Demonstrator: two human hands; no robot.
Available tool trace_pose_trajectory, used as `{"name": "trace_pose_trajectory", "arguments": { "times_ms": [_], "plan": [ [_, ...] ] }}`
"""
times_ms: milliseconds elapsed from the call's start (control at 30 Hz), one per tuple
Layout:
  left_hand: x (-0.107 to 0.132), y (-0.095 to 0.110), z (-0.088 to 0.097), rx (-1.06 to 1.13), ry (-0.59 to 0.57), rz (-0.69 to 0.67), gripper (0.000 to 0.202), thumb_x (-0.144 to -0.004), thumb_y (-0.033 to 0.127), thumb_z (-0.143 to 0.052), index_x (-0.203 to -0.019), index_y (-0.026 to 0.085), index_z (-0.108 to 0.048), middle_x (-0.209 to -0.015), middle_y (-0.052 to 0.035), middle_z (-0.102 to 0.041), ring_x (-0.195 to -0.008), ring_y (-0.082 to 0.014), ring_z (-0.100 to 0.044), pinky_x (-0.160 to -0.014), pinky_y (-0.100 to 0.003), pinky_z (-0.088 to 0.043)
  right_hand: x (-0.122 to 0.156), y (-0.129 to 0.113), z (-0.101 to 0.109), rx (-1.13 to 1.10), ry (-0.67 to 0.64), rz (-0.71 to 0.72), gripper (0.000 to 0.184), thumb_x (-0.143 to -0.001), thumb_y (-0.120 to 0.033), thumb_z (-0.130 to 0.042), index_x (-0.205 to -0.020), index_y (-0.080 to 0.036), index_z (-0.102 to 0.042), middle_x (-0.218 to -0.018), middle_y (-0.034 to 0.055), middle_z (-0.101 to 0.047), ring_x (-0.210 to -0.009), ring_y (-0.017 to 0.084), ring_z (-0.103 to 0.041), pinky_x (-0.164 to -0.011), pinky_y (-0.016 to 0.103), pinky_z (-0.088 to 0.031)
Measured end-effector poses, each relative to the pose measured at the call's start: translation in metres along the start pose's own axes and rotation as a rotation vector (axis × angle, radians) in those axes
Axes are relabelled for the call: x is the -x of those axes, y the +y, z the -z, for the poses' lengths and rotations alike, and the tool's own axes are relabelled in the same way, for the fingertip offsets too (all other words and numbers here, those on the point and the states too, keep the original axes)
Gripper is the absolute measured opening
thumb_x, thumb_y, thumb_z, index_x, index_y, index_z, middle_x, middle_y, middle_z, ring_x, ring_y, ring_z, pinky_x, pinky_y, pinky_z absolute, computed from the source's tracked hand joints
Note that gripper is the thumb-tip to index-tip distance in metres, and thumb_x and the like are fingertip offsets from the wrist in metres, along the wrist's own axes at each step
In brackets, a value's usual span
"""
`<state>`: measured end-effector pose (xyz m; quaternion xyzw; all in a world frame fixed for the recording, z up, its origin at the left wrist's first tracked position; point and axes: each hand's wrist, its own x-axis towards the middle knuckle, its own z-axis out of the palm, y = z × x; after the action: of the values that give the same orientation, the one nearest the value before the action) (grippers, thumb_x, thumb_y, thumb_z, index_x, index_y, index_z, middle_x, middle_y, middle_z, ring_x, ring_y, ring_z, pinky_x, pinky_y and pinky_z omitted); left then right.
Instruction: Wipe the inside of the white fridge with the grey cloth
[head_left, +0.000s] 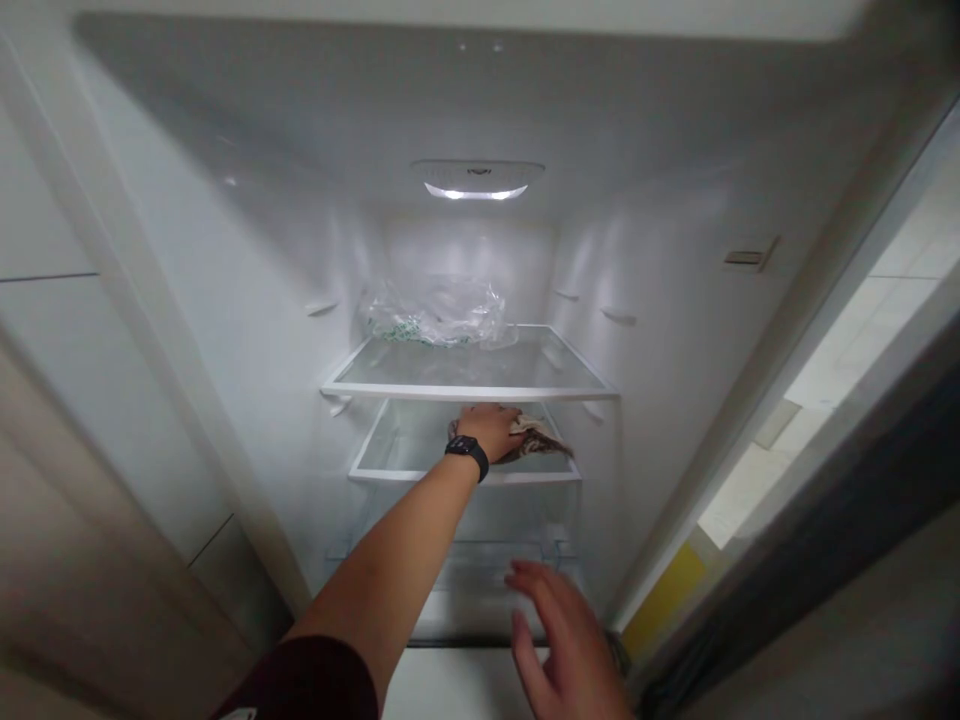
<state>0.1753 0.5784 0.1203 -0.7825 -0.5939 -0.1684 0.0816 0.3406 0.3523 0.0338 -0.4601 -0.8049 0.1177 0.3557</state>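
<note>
I look into an open white fridge. My left hand (491,428), with a black watch on the wrist, reaches in and presses a brownish cloth (541,444) onto the second glass shelf (390,470). The fingers are closed over the cloth. My right hand (559,640) hovers low in front of the fridge, fingers spread, holding nothing. The upper glass shelf (465,385) lies just above my left hand.
A crumpled clear plastic bag (435,315) lies at the back of the upper shelf. A lamp (476,190) glows at the top. A clear drawer (480,570) sits below the shelves. The fridge door (847,520) stands open at the right, cabinet fronts (60,380) at the left.
</note>
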Motion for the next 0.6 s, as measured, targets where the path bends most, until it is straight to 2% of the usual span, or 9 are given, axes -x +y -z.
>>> {"name": "trace_pose_trajectory", "arguments": {
  "times_ms": [100, 200, 267, 333, 400, 500, 600],
  "plan": [
    [-0.002, -0.028, 0.004, -0.022, -0.038, 0.113, 0.052, -0.095, 0.068, -0.043, -0.126, 0.034, -0.068, -0.119, -0.0094, -0.074, -0.111, -0.0345, -0.066, -0.092, -0.049, -0.046, -0.065, -0.011, -0.011, 0.033, 0.211, -0.149, 0.033, -0.092, -0.022, -0.047, -0.117, -0.017, -0.068, -0.133, 0.0159, -0.067, -0.124, 0.028, -0.062, -0.109, 0.048, -0.051],
    [0.008, -0.071, 0.016, -0.058, -0.088, 0.23, 0.056, -0.096, 0.069, -0.037, -0.114, 0.031, -0.074, -0.114, -0.0111, -0.076, -0.106, -0.0353, -0.068, -0.088, -0.047, -0.047, -0.122, -0.016, -0.02, 0.156, 0.147, -0.151, 0.042, -0.088, -0.02, -0.052, -0.128, -0.014, -0.066, -0.146, 0.0155, -0.06, -0.135, 0.032, -0.054, -0.116, 0.051, -0.043],
    [0.023, -0.103, 0.026, -0.088, -0.113, 0.295, 0.062, -0.095, 0.073, -0.034, -0.11, 0.03, -0.076, -0.112, -0.0121, -0.077, -0.104, -0.0351, -0.069, -0.086, -0.045, -0.048, -0.147, -0.009, -0.023, 0.271, 0.083, -0.115, 0.048, -0.091, -0.023, -0.053, -0.138, -0.016, -0.061, -0.154, 0.0138, -0.053, -0.144, 0.034, -0.046, -0.12, 0.054, -0.035],
    [0.039, -0.128, 0.036, -0.121, -0.121, 0.34, 0.066, -0.095, 0.075, -0.031, -0.11, 0.03, -0.076, -0.113, -0.0126, -0.076, -0.104, -0.0342, -0.069, -0.087, -0.044, -0.048, -0.161, 0.004, -0.025, 0.358, 0.042, -0.11, 0.05, -0.097, -0.03, -0.051, -0.145, -0.018, -0.056, -0.16, 0.0127, -0.047, -0.15, 0.034, -0.038, -0.123, 0.056, -0.029],
    [0.05, -0.143, 0.041, -0.147, -0.126, 0.366, 0.067, -0.095, 0.074, -0.028, -0.11, 0.029, -0.075, -0.115, -0.0127, -0.076, -0.105, -0.0338, -0.068, -0.089, -0.044, -0.047, -0.166, 0.019, -0.028, 0.403, -0.009, -0.132, 0.053, -0.1, -0.038, -0.048, -0.15, -0.019, -0.051, -0.163, 0.0131, -0.042, -0.153, 0.035, -0.033, -0.123, 0.056, -0.026],
    [0.049, -0.147, 0.037, -0.163, -0.139, 0.412, 0.068, -0.097, 0.07, -0.024, -0.108, 0.026, -0.076, -0.113, -0.0152, -0.076, -0.106, -0.0372, -0.068, -0.089, -0.049, -0.048, -0.164, 0.033, -0.037, 0.441, -0.078, -0.14, 0.056, -0.102, -0.047, -0.044, -0.152, -0.021, -0.049, -0.166, 0.0118, -0.037, -0.155, 0.035, -0.029, -0.123, 0.057, -0.024],
    [0.03, -0.143, 0.028, -0.147, -0.143, 0.432, 0.063, -0.098, 0.066, -0.027, -0.119, 0.027, -0.072, -0.123, -0.016, -0.072, -0.112, -0.039, -0.065, -0.09, -0.052, -0.049, -0.16, 0.035, -0.046, 0.458, -0.094, -0.125, 0.054, -0.104, -0.048, -0.04, -0.151, -0.024, -0.05, -0.167, 0.0069, -0.035, -0.156, 0.032, -0.027, -0.124, 0.057, -0.022]
  ]
}}
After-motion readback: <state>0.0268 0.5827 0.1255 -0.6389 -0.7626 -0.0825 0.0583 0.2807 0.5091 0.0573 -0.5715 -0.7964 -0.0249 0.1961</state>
